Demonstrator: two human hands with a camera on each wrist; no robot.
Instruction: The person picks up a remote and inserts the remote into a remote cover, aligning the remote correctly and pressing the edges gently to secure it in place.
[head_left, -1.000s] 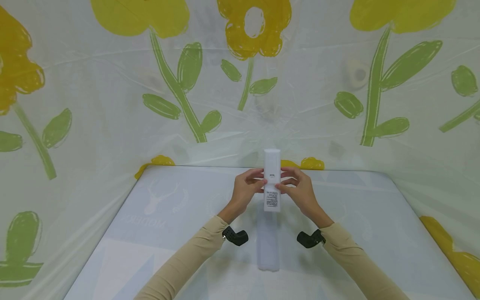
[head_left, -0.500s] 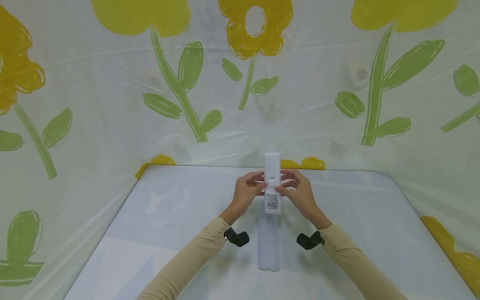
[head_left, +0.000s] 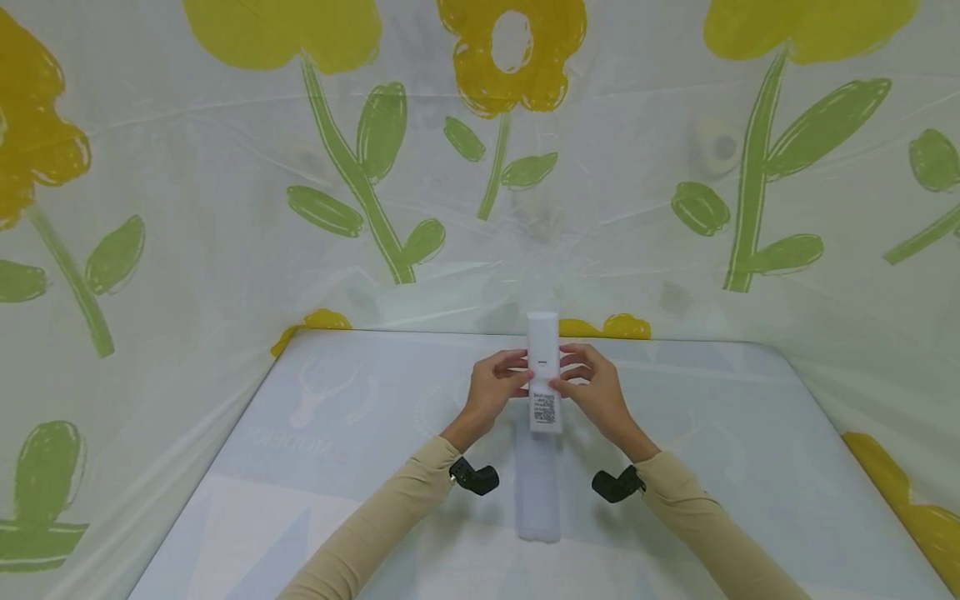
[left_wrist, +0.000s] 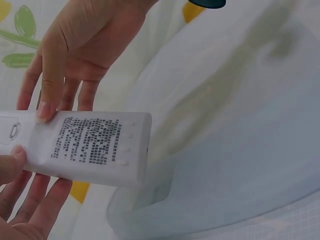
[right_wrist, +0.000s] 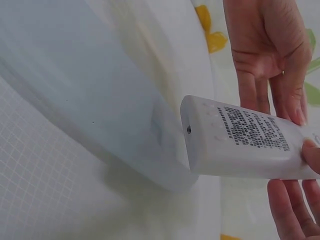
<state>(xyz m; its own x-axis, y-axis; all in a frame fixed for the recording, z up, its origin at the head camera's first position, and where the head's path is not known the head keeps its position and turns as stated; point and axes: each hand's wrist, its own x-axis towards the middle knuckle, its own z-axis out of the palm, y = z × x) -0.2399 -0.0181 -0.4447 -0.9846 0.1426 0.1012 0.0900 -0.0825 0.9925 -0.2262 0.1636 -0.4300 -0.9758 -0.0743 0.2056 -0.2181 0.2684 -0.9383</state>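
A white remote control (head_left: 543,340) is held above the table, its back towards me, with a latch mark halfway and a dark printed label block below it. My left hand (head_left: 491,390) pinches its left edge, thumb on the back and fingers behind. On the opposite edge, my right hand (head_left: 596,393) pinches likewise. Both wrist views show the lower end of the remote control (left_wrist: 100,145) free of fingers. Beneath that end lies a pale translucent strip (head_left: 537,500), perhaps a plastic sleeve, lengthwise on the table. The remote overlaps the strip's far end in the head view; contact cannot be told.
The pale glossy table (head_left: 315,467) has faint printed shapes and rounded far corners. Behind it hangs a white sheet (head_left: 570,250) with yellow flowers and green stems. Black wrist units (head_left: 474,477) sit on both wrists.
Both hands have lowered slightly in the head view, bringing the remote control a little nearer to me. Their grips look the same, and the translucent strip has stayed put.
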